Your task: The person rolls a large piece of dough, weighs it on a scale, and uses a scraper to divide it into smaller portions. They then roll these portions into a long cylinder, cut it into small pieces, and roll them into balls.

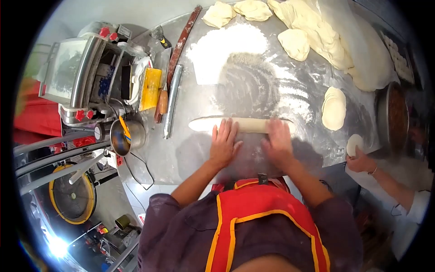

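A long pale dough roll (251,125) lies crosswise on the floured metal table (199,156) in front of me. My left hand (224,143) rests flat on its left half, fingers outstretched and slightly apart. Over the right part of the roll is my right hand (279,141), a little blurred, with its fingers extended on the dough. The roll's left end tapers and sticks out past my left hand; parts of it are hidden under both hands. Beyond the roll, white flour (229,43) is spread in a thick patch.
Flat dough rounds (334,109) lie to the right, near a co-worker's hand (361,162) holding a dough disc (354,145). A large dough mass (312,34) sits at the back right. Left are a metal tube (172,102), yellow scraper (150,89), pot (128,137) and machine (86,72).
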`<action>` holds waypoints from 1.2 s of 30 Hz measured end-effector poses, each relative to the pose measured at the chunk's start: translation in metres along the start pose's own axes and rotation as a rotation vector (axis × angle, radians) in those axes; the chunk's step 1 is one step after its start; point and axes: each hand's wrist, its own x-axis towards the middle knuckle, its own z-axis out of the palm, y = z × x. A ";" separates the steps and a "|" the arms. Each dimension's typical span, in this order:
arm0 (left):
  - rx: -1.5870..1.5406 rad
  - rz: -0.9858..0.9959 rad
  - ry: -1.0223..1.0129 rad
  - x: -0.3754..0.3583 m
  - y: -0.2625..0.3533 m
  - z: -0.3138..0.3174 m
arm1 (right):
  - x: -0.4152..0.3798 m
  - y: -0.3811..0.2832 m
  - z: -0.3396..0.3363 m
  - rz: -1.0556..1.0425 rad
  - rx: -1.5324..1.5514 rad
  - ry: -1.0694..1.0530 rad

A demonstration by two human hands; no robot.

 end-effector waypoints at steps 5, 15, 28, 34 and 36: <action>0.196 -0.080 0.018 0.077 -0.027 0.000 | 0.071 0.022 0.008 0.008 -0.255 -0.004; 0.074 -0.018 -0.010 0.085 -0.052 -0.020 | 0.100 0.033 -0.015 -0.057 -0.236 -0.129; -0.180 -0.224 0.154 -0.013 -0.080 -0.041 | 0.115 -0.102 0.113 -0.290 0.167 -0.008; -0.103 -0.195 0.211 -0.011 -0.072 -0.031 | 0.100 -0.066 0.061 -0.421 0.149 0.058; -0.145 -0.145 0.156 0.002 -0.061 -0.041 | 0.074 -0.011 0.028 -0.230 0.164 -0.047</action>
